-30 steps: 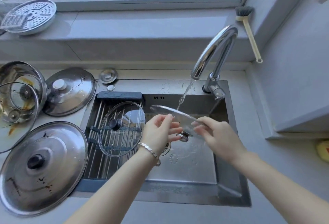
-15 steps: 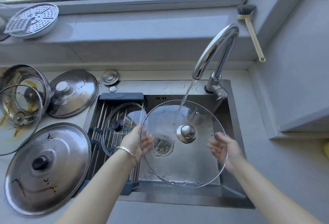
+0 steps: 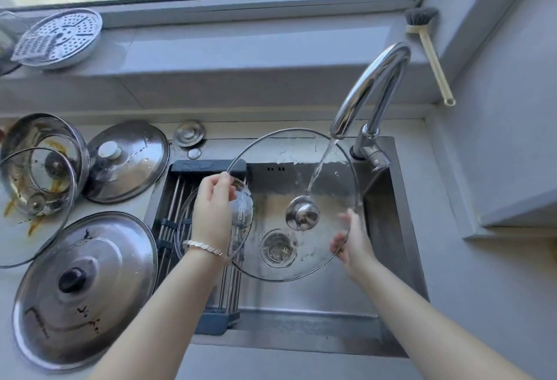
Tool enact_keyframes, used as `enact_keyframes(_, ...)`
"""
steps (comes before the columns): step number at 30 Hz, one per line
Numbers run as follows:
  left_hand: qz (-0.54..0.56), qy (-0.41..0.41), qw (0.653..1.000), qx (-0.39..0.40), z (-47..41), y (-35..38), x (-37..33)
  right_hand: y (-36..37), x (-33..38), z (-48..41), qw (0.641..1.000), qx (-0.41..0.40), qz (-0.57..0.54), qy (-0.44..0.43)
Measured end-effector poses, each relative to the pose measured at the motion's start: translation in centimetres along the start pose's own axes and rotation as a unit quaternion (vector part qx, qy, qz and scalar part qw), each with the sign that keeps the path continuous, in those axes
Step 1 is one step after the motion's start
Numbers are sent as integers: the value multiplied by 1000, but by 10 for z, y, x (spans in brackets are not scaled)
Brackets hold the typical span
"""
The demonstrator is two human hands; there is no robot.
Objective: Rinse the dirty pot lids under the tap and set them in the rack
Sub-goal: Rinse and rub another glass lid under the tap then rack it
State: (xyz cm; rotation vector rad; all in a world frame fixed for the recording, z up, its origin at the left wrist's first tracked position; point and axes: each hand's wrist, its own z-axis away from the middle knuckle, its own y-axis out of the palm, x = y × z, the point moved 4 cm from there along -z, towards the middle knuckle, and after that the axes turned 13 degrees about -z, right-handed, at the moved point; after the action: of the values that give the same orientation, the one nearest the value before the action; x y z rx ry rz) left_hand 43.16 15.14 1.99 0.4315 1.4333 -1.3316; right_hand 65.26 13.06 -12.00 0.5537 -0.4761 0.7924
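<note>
We hold the glass lid [image 3: 280,153] tilted over the sink [image 3: 380,229], its knob [image 3: 302,213] facing us. Water [image 3: 321,162] from the tap [image 3: 373,78] lands just above that knob. To rinse well, we judge the rim should be turned so the stream sweeps the whole face, then the underside. Our left hand [image 3: 212,213] pinches the upper left rim, wrist raised. Our right hand [image 3: 353,242] props the lower right edge, fingers spread and nearly straight behind the glass. The rack [image 3: 180,186] just left holds a smaller lid [image 3: 187,222].
</note>
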Motion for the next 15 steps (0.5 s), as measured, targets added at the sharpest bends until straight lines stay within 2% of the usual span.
enact_keyframes(2, 70, -77, 995, 8, -7, 7, 30, 0, 34, 8, 992, 12, 78, -100)
enact_keyframes(4, 140, -182, 973, 34, -6, 21, 62, 3, 66, 20, 969, 30, 147, -195)
enact_keyframes(8, 237, -369, 892, 115, 16, 62, 102, 15, 112, 51, 903, 85, 270, -325)
enact_keyframes(11, 236, -433, 845, 206, 35, 90, 118, 14, 126, 62, 874, 94, 347, -327)
enact_keyframes(13, 222, -444, 838, 228, 42, 99, 126, 4, 129, 58, 872, 79, 389, -288)
enact_keyframes(15, 210, -441, 850, 197, 42, 98, 130, -10, 127, 47, 888, 60, 398, -223)
